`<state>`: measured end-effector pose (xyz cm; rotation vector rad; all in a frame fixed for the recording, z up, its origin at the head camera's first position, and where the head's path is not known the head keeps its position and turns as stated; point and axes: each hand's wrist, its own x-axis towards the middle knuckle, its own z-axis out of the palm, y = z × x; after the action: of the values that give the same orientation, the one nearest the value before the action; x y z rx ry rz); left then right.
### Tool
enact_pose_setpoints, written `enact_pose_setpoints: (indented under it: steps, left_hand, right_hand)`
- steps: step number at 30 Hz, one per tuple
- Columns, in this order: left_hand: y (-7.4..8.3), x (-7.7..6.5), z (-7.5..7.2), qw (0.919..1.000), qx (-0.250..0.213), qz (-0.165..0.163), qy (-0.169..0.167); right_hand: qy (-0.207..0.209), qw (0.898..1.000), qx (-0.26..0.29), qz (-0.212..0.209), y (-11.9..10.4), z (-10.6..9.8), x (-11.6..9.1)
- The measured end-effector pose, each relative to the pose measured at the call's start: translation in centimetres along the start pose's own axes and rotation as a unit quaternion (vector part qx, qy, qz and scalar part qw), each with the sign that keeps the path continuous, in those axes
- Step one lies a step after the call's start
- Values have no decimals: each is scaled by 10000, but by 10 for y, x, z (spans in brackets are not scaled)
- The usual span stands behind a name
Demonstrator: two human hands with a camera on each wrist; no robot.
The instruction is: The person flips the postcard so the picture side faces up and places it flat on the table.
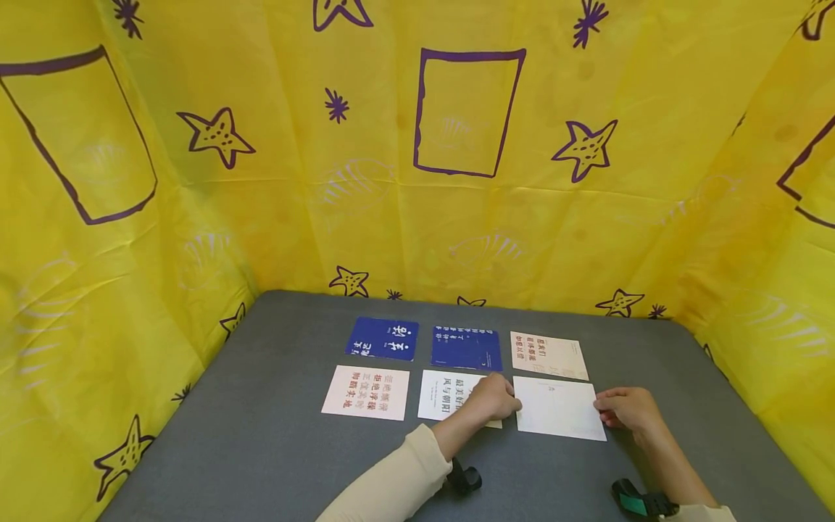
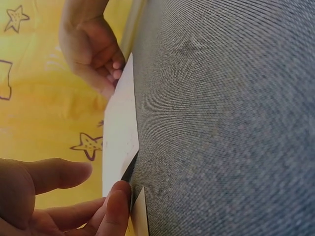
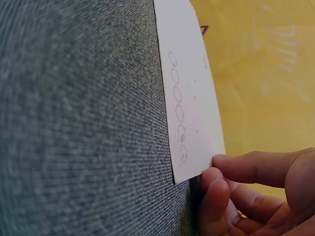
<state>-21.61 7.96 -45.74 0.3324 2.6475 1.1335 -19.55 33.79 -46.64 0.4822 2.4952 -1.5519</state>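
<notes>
A white postcard [image 1: 561, 412] with its nearly blank side up lies at the right of the front row, a line of small printed ovals showing in the right wrist view. At its right edge my right hand [image 1: 633, 409] pinches the corner between thumb and fingers. My left hand [image 1: 485, 402] is at the opposite edge; in the left wrist view its fingers [image 2: 118, 204] touch the card, while the thumb [image 2: 69, 173] stands apart. Beneath the left hand is a white card with blue characters [image 1: 440, 395], partly hidden by it.
In the back row lie two blue cards, one with large white characters [image 1: 381, 339] and one with smaller text [image 1: 466, 349], then a cream card with orange characters [image 1: 548, 355]. A pink card [image 1: 365, 392] ends the front row at left. Yellow patterned cloth [image 1: 391, 217] surrounds the grey table [image 1: 261, 435].
</notes>
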Motion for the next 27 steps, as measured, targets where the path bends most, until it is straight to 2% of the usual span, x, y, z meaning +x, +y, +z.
enact_pose_setpoints:
  steps: [7,13,17,22,27]
  left_hand:
    - [1,0,-3,10000,3,-43,29]
    - [2,1,-4,9997,-171,-85,150]
    - [-1,3,-2,9975,-540,-120,440]
    - [-4,5,0,9900,-1105,-170,856]
    - [-4,6,0,9845,-1482,-180,923]
  right_hand:
    - [20,9997,-233,-24,0,0,-2]
    - [24,9997,-256,-32,-1,-2,-4]
    - [2,9999,-163,-24,-2,-3,-4]
    - [-43,10000,-28,-3,-4,-4,-5]
    - [-9,9998,182,-38,-7,-5,-7]
